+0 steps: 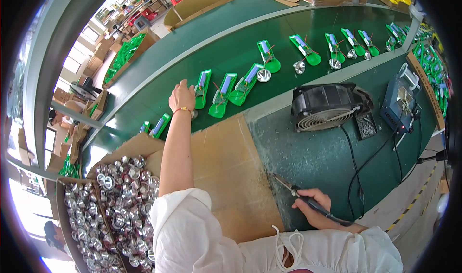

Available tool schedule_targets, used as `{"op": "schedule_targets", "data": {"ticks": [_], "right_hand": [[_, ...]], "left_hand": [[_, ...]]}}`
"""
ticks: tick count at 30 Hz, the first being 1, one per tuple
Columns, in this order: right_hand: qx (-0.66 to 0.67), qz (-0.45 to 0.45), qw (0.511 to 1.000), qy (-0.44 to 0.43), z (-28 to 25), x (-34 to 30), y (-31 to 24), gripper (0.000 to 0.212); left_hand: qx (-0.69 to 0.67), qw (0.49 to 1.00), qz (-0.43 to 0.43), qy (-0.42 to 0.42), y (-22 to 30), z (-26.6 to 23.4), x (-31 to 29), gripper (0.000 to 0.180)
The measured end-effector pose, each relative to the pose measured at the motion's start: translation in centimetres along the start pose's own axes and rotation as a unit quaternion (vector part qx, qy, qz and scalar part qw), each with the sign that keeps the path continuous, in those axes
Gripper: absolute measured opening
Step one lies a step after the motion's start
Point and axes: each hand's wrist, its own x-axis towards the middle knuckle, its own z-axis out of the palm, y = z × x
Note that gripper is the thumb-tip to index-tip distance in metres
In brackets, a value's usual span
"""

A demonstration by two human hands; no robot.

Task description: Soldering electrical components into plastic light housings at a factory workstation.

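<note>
My left hand [182, 98] reaches out over the green work surface, back up and fingers bent down. Its right side is against or very near a green flashlight housing [202, 88] with a blue cell; the fingertips are hidden, so a hold cannot be made out. A silver reflector cup [194, 114] shows beside the wrist. In my right hand [314, 208] is a soldering iron [315, 206], its tip pointing up and left above the edge of a brown board [226, 172]. More green housings with blue cells and red wires [223, 95] lie to the right.
A cardboard box of silver reflector cups [127, 201] stands at the near left. On the right are a black fan [327, 107], a small dark tray [366, 126] and a blue soldering station [399, 102], with black cords [353, 162] trailing across the bench. Green parts fill a box [433, 73] far right.
</note>
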Motion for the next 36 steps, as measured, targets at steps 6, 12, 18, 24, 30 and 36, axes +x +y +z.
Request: {"op": "schedule_targets", "data": {"ticks": [6, 12, 18, 24, 30, 36], "right_hand": [[-0.029, -0.022, 0.999, -0.025, -0.4, 0.5, 0.3, 0.023], [-0.022, -0.014, 0.999, -0.030, 0.0, 0.4, -0.3, 0.021], [0.017, 0.048, 0.999, 0.016, 0.2, -0.1, -0.5, 0.020], [0.007, 0.082, 0.996, 0.022, 0.4, 0.0, -1.5, 0.021], [-0.008, -0.068, 0.997, 0.040, -0.3, -1.4, -0.3, 0.021], [-0.023, -0.056, 0.998, 0.002, -0.9, -2.6, -1.2, 0.020]], "left_hand": [[-0.150, 0.961, 0.224, -0.053, 6.5, 3.7, -3.5, 0.033], [-0.128, 0.979, 0.094, -0.131, 8.1, 3.3, -5.5, 0.016], [-0.125, 0.983, 0.108, -0.077, 3.5, -4.2, -16.5, 0.013], [-0.169, 0.981, 0.042, -0.080, 0.7, -9.7, -29.1, 0.011], [-0.195, 0.977, -0.029, -0.081, 2.2, -13.4, -35.5, 0.033], [0.101, 0.994, -0.028, 0.014, -3.8, -16.0, -37.9, 0.028]]}}
